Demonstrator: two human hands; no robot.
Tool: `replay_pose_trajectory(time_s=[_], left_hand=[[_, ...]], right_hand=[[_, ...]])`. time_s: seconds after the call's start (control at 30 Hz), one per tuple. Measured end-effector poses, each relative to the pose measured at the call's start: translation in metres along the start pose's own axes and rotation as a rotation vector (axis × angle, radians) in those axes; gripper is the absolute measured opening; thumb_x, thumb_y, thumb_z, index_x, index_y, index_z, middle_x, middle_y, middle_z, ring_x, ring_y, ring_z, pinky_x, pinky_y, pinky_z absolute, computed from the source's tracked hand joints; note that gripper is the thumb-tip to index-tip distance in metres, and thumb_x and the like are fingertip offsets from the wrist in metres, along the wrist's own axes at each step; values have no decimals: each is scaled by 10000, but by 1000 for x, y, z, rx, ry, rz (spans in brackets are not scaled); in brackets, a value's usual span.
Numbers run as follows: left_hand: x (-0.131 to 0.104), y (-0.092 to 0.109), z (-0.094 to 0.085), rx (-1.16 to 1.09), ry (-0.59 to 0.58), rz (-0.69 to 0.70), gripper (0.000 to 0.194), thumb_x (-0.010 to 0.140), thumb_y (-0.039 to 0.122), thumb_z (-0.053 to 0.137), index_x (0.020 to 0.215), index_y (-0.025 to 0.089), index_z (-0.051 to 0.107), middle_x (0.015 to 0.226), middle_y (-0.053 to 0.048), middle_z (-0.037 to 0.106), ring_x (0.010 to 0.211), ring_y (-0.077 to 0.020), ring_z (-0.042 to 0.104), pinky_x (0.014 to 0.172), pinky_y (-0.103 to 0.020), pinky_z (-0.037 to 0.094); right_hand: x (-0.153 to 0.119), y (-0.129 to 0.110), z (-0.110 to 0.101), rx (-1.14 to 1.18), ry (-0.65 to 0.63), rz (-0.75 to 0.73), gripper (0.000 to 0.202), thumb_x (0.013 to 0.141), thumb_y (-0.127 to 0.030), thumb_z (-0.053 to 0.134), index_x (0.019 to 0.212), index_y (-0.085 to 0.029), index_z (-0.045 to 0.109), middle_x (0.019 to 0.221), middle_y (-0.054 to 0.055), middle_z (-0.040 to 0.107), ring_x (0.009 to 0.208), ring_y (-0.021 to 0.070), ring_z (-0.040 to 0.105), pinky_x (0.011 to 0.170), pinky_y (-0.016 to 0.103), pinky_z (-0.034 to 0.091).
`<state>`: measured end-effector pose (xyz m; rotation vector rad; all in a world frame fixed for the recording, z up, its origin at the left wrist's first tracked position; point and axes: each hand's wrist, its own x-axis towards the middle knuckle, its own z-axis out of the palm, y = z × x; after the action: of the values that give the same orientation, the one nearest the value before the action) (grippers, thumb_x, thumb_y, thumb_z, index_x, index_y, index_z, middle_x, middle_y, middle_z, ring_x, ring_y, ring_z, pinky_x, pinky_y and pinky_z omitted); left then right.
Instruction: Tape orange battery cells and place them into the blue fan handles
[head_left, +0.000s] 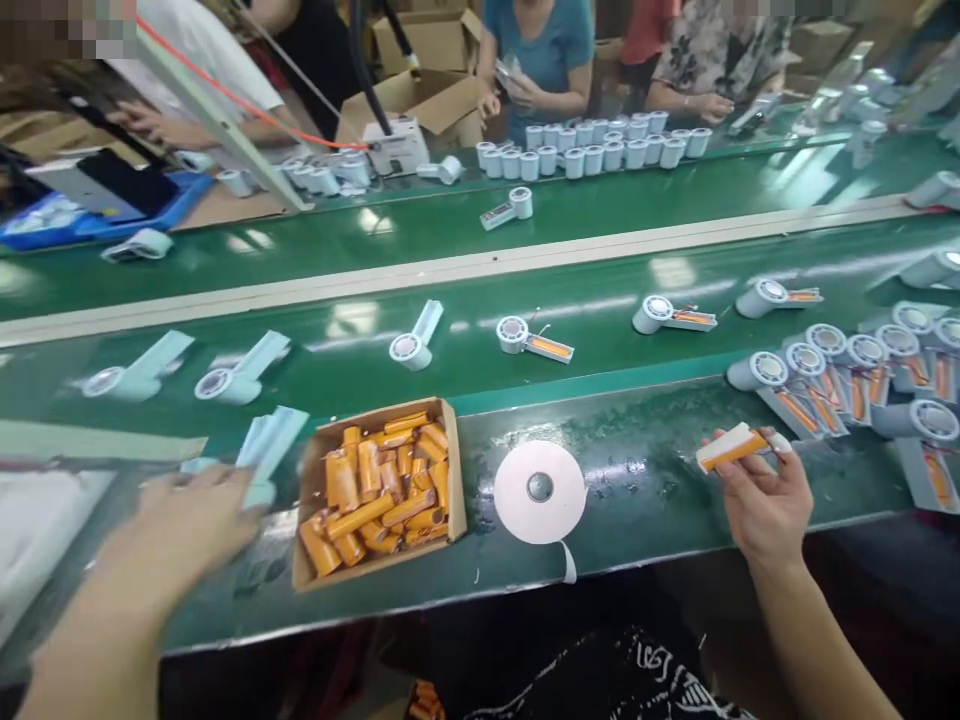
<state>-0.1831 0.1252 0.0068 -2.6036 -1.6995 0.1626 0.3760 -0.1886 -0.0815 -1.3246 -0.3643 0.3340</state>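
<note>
My right hand (765,500) pinches an orange-wrapped battery (742,452) with a white strip along its side, held above the bench's right part. At the left, my left hand (187,520) is blurred by motion, its fingers closed around a light-blue handheld-fan housing (274,445); the hand covers much of the housing. Between my hands stands a cardboard box (456,480) of orange batteries (386,490). Right of the box lies a roll of white tape (525,510), its loose end hanging toward the bench's front edge.
Fan housings with orange batteries in their handles (806,365) crowd the bench's right end. More fan housings (410,348) lie along the green conveyor belt (465,300). Across it, several people work beside rows of fan housings (592,155) and open cartons (427,95).
</note>
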Motion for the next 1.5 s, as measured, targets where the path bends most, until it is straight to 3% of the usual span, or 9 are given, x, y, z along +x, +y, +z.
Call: replay_pose_trajectory(time_s=[0.07,0.17,0.27,0.37,0.67,0.97,1.1,1.33,1.5], left_hand=[[34,29,-21,-3,82,87,625,785,529,413,1305,368,721,1250,-73,759,1283,-434,603,1154,-661,400],[101,117,-34,-8,33,479,563,838,364,477,1323,225,726,1428,-130,692,1377,-392,552,1202,-613,419],[156,212,-23,-2,-63,682,408,808,120,554,1134,196,785,1388,-109,719,1386,-293,555,1206,-444,448],[180,265,-6,64,-147,741,339,814,28,616,1055,183,796,1309,-153,736,1377,-326,553,1189,-478,446],[208,275,-10,16,-286,641,224,924,309,666,1092,292,812,1190,-32,795,1113,-239,708,963,-291,525],[201,296,-7,-75,-210,493,384,1085,362,429,1359,219,656,1248,-160,761,1137,-319,726,971,-388,531],[196,306,-9,-112,-203,452,389,1087,313,430,1397,187,628,1262,-193,749,1167,-344,724,982,-402,532],[186,320,-12,-138,-184,395,368,1091,256,420,1380,163,627,1286,-221,727,1221,-363,714,1007,-420,540],[180,315,-15,-137,-147,388,336,1059,242,530,1378,194,622,1270,-191,737,1201,-343,720,998,-411,550]], right_hand=[[9,-10,8,6,-40,-58,615,643,-293,1015,1181,-318,718,1042,51,824,1031,347,827,966,655,674],[27,-25,50,72,-179,-132,572,695,-304,1001,1189,-355,718,1067,44,827,1068,343,819,986,637,667],[41,-32,111,151,-357,-95,558,701,-340,1003,1174,-307,710,1082,53,836,1021,302,825,992,583,675],[52,-24,164,140,-550,-46,531,721,-344,978,1175,-257,716,1079,51,842,1035,264,820,1012,512,677],[76,26,240,-458,-977,-136,385,896,-261,737,1281,-242,733,1084,32,839,1078,255,797,1062,406,607],[76,18,236,-1033,-1153,-557,290,1022,-259,610,1277,-236,746,1212,95,795,1082,286,742,985,372,558],[70,12,241,-1255,-1175,-582,389,1042,-240,570,1408,-234,704,1213,141,786,1101,332,729,977,414,552],[60,17,267,-1158,-1195,-384,341,934,-391,742,1199,-184,797,1103,177,806,1088,356,733,1044,450,529],[93,5,245,-977,-1062,-366,355,1015,-437,595,1137,-164,786,938,61,805,955,233,710,984,343,531]])
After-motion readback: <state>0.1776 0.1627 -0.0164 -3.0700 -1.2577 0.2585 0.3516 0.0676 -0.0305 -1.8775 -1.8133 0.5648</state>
